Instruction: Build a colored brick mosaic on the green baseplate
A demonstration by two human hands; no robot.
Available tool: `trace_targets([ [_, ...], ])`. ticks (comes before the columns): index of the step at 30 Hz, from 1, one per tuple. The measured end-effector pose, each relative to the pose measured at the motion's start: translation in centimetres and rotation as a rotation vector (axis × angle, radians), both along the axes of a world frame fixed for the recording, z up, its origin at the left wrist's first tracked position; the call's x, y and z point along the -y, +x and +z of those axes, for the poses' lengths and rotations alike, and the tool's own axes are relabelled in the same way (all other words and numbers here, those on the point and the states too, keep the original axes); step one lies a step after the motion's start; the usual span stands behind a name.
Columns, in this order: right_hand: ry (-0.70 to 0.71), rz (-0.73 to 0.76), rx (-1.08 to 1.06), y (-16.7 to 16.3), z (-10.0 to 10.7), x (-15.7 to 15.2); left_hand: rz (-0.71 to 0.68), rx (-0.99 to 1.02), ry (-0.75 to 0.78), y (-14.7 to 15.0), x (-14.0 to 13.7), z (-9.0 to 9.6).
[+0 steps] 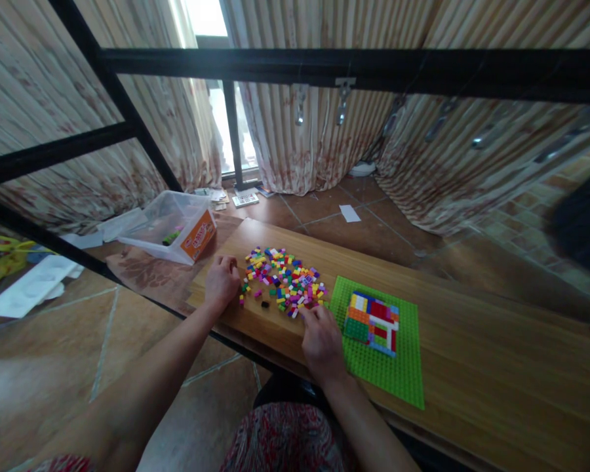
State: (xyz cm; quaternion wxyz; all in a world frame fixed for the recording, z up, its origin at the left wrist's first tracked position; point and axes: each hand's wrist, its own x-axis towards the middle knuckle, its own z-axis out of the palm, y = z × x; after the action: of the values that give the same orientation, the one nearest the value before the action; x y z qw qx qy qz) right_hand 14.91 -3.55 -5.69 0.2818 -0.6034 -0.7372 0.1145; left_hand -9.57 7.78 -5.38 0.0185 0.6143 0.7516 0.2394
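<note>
A loose pile of small coloured toy bricks (290, 278) is spread on a wooden bench top (472, 367). My left hand (222, 283) rests at the pile's left edge, its fingers curled inward; whatever they may hold is hidden. At the near right edge of the pile, the bent fingers of my right hand (323, 337) touch down among the bricks, closed at the tips, and I cannot make out what is between them. Just right of that hand lies a green baseplate (406, 367), carrying a flat, multicoloured block of joined bricks (372, 322).
A clear plastic box (164, 229) with an orange label and a few items inside stands beyond my left hand. Black metal frame bars (324, 65) cross in front, with metal clips hanging beneath. Curtains (295, 144) hang behind; papers lie on the tiled floor.
</note>
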Motion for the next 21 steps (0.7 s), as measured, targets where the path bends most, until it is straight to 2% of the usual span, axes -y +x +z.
trace_targets([
  [4,0.004,-0.008,0.023,-0.1,0.1,0.0,-0.009,0.0,-0.001,0.0,0.0,0.0],
  [8,0.023,-0.014,-0.077,0.3,0.3,0.1,-0.004,-0.002,-0.008,-0.1,-0.1,-0.1],
  [13,0.016,-0.062,-0.345,0.8,1.1,0.1,-0.008,0.0,0.003,-0.1,-0.1,-0.1],
  [17,-0.109,-0.135,-0.602,0.9,1.2,0.0,-0.004,-0.007,0.001,-0.1,-0.1,-0.1],
  [21,-0.187,-0.177,-0.761,0.9,0.8,0.0,-0.017,-0.007,0.006,-0.2,-0.1,-0.2],
])
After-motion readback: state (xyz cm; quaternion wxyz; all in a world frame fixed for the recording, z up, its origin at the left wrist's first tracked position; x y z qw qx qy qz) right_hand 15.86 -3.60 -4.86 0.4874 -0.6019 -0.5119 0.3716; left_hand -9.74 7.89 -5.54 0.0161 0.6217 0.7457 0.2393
